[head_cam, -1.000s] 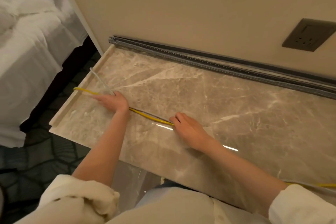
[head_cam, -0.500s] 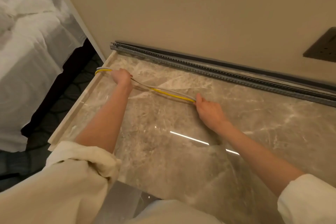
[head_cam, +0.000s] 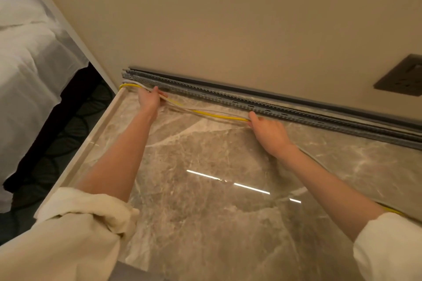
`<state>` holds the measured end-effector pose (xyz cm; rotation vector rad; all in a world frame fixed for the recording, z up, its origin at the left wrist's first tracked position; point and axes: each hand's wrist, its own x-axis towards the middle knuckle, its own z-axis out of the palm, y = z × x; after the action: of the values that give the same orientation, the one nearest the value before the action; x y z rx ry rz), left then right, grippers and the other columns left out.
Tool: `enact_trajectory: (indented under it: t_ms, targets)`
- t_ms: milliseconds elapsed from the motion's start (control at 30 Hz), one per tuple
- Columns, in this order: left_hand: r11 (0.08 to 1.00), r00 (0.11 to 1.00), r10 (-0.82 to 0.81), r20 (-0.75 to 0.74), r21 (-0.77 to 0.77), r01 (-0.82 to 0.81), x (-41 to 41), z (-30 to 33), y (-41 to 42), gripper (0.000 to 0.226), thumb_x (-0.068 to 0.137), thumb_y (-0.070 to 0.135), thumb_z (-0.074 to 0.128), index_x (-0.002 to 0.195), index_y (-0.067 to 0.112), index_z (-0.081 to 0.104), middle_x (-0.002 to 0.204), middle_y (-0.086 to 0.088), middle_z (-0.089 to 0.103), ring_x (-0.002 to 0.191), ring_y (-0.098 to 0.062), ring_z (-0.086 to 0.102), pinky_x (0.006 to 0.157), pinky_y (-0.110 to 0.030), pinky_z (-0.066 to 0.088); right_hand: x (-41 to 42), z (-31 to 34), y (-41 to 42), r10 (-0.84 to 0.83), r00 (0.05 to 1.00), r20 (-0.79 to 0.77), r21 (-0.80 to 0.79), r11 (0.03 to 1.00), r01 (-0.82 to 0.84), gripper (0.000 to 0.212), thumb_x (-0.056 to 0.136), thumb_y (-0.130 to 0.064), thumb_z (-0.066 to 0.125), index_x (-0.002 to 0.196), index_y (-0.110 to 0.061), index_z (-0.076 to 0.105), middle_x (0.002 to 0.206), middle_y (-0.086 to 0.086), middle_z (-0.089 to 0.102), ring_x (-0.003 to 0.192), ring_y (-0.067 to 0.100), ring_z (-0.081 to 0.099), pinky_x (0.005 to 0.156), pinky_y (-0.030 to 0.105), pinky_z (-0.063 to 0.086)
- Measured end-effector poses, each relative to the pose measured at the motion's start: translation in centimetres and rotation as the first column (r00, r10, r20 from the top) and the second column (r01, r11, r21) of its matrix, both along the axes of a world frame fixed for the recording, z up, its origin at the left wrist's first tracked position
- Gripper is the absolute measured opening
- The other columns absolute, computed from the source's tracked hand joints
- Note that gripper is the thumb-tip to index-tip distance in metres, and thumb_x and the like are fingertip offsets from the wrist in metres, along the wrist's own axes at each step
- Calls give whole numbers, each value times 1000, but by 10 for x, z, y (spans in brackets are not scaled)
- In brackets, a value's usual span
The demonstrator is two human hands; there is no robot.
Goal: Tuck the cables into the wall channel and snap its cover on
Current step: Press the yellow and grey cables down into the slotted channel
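A yellow cable (head_cam: pixel 219 116) and a pale white cable (head_cam: pixel 182 109) run together across the marble top (head_cam: pixel 205 223), close to the wall. My left hand (head_cam: pixel 149 98) grips both near the channel's left end, where the yellow cable loops past the counter's corner. My right hand (head_cam: pixel 269 131) pinches the cables further right, just in front of the grey slotted channel (head_cam: pixel 296 114) that lies along the foot of the wall. A dark strip (head_cam: pixel 228 88), perhaps the cover, lies behind the channel against the wall. The cables stay outside the channel.
A dark wall socket (head_cam: pixel 402 78) sits on the beige wall at right. A bed with white linen (head_cam: pixel 29 64) stands left of the counter, over patterned dark carpet (head_cam: pixel 59 139). More yellow cable (head_cam: pixel 392 211) shows under my right forearm.
Both hands have carried the cables from the counter's front edge back to the wall, ending right beside the channel. My view has moved in closer.
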<state>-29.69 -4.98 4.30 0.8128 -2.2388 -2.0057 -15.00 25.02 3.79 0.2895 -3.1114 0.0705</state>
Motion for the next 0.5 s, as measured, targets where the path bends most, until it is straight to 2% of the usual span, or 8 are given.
enact_trajectory:
  t_ms: [67,133,200,267,300,367,433,500]
  targets:
    - [980,995,-89,53,-171,97,7,-6,0,31,96,17,49,114,-8,48,106,-23,64,88,-24,70,77,-41,60,4,-1,5,-11,1000,21,-48,999,12,31,101,-37,29,112,-10,41,88,13,67,68,34,63,58,41,48]
    - [874,987,-116,108,-460,153,23,-9,8,54,92,23,55,131,-8,35,131,-29,48,120,-41,49,103,-47,43,10,-3,12,-20,999,31,-66,998,22,36,100,-41,30,114,-10,42,91,15,67,73,35,65,63,43,50]
    - [686,993,-105,52,-719,110,50,-6,27,66,87,24,62,134,-7,28,133,-31,40,122,-46,40,105,-47,35,20,-5,23,-46,998,45,-78,996,50,40,98,-45,32,110,-10,44,92,17,68,76,36,66,65,43,51]
    - [514,952,-304,-42,-848,127,76,1,53,63,83,22,64,134,-3,34,132,-29,43,122,-44,40,104,-47,34,34,-7,39,-94,994,58,-78,992,99,41,97,-48,34,104,-10,47,92,18,69,80,37,66,67,42,50]
    - [434,878,-476,-59,-884,176,88,0,65,62,84,22,63,135,-1,35,133,-28,43,125,-42,39,106,-48,33,42,-8,48,-120,991,58,-78,989,125,41,97,-48,35,100,-10,48,92,19,70,81,37,66,67,42,50]
    - [309,641,-766,-44,-900,308,110,-4,93,62,87,25,60,138,0,35,138,-26,43,130,-38,38,111,-47,31,61,-8,68,-182,982,60,-96,978,187,39,98,-45,33,96,-9,48,90,21,70,81,40,66,68,44,50]
    - [176,418,-908,12,-895,409,124,-8,118,65,87,29,61,140,3,34,140,-22,44,131,-35,40,112,-44,31,76,-8,82,-258,964,68,-140,954,265,37,100,-40,32,94,-8,49,89,25,69,82,43,65,69,47,49]
    - [45,277,-957,87,-896,441,138,-12,146,70,84,34,64,141,9,33,140,-17,45,130,-31,41,111,-40,31,94,-7,99,-328,944,49,-141,933,331,37,101,-37,31,93,-7,51,88,27,68,83,44,64,70,47,49]
